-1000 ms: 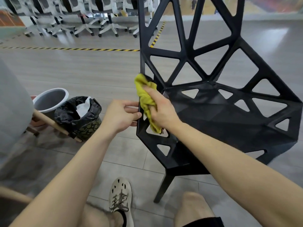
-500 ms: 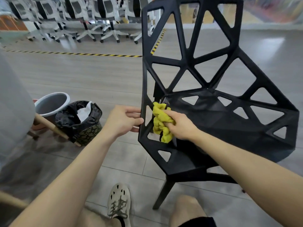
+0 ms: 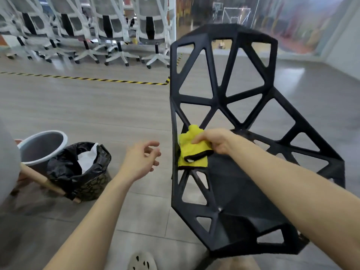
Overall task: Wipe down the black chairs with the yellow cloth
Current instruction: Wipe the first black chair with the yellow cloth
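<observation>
Now | right fingers (image 3: 197,140) pinch folded yellow cloth (image 3: 191,153) on black chair (image 3: 218,103) (triangular lattice) | left fingers (image 3: 150,144) spread

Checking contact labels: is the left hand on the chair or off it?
Off. The left hand hovers open beside the black chair, floor visible between them, fingers loosely curled.

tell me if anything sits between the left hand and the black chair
Nothing visible does. The left hand hangs open beside the black chair, with only floor in the gap. The right hand holds the yellow cloth on its side frame.
</observation>
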`<state>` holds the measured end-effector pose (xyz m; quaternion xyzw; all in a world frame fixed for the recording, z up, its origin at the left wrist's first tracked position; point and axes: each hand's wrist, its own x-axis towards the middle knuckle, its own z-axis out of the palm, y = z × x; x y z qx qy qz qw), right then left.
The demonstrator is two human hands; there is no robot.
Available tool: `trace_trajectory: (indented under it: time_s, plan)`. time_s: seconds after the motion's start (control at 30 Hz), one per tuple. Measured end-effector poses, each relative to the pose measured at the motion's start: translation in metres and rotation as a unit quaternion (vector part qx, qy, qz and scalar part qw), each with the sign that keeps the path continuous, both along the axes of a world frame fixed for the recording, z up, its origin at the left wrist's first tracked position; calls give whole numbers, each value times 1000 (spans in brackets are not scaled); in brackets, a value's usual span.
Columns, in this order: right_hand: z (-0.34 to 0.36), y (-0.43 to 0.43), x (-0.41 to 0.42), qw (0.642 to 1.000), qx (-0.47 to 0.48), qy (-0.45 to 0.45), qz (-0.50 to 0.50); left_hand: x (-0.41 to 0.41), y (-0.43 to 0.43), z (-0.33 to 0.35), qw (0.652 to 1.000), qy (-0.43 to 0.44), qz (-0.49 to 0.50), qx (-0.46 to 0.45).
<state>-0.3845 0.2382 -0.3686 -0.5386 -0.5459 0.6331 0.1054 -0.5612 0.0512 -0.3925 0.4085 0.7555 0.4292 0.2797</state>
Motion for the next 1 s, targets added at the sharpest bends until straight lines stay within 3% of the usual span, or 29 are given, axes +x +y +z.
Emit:
trace_trajectory:
  time_s: [0.17,0.33,0.43,0.53,0.67,0.77,0.9,1.0]
  plan:
    - [-23,28,7,968,209,-25,-134,3,32,5,998,-3,-14,53]
    - [30,52,-23,908,389,-23,-153,15,46,12,994,-49,-7,101]
    - [52,42,-65,879,473,12,-52,5,41,8,991,-75,-48,95]
    - [18,6,-85,841,533,17,95,0,41,5,989,-72,-80,98]
    - [-22,-21,-44,862,493,68,93,3,37,7,988,-74,-93,101]
    - [-9,-2,-25,871,477,20,116,4,36,13,991,-89,-70,72]
    - [29,31,-52,888,459,19,-15,13,33,17,995,-75,-41,49]
    - [15,1,-66,864,497,47,67,5,24,16,990,-73,-123,2]
